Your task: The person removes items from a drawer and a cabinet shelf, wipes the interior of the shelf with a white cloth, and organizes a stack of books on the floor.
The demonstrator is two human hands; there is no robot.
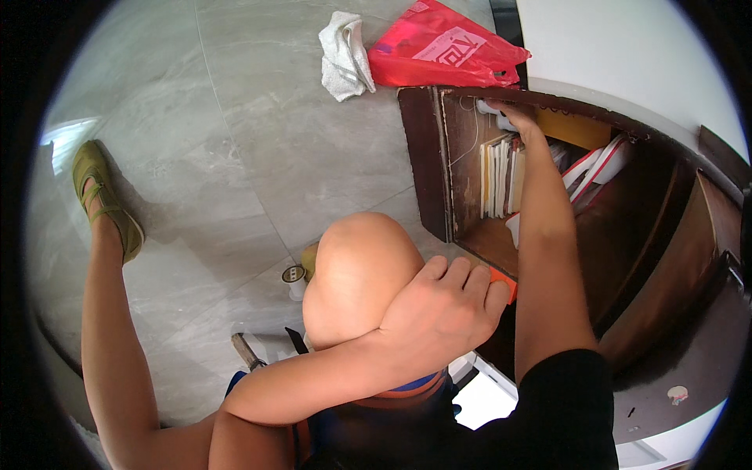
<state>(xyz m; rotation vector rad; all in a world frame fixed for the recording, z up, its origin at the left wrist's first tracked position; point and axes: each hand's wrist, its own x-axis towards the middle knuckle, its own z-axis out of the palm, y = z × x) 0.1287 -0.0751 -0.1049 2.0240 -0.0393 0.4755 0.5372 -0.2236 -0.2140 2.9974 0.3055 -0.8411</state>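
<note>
My right hand (515, 117) reaches into the upper corner of a dark wooden cabinet (424, 164). Its fingers are closed around a small white rounded object (486, 106), mostly covered by them. A thin white cord (475, 133) hangs beside it. Below that hand, thin books (495, 176) stand upright in a row, partly hidden by my forearm. My left hand (450, 301) rests palm down by my bent knee, fingers loosely apart. An orange-red edge (504, 282) shows just past its fingertips; whether they touch it I cannot tell.
A red plastic bag (446, 47) and a white towel (345, 56) lie beyond the cabinet. White red-edged items (595, 168) lean inside it, near a yellow panel (574, 129). A small round-topped container (294, 276) and a wooden-handled tool (248, 352) are on the tiles (235, 180).
</note>
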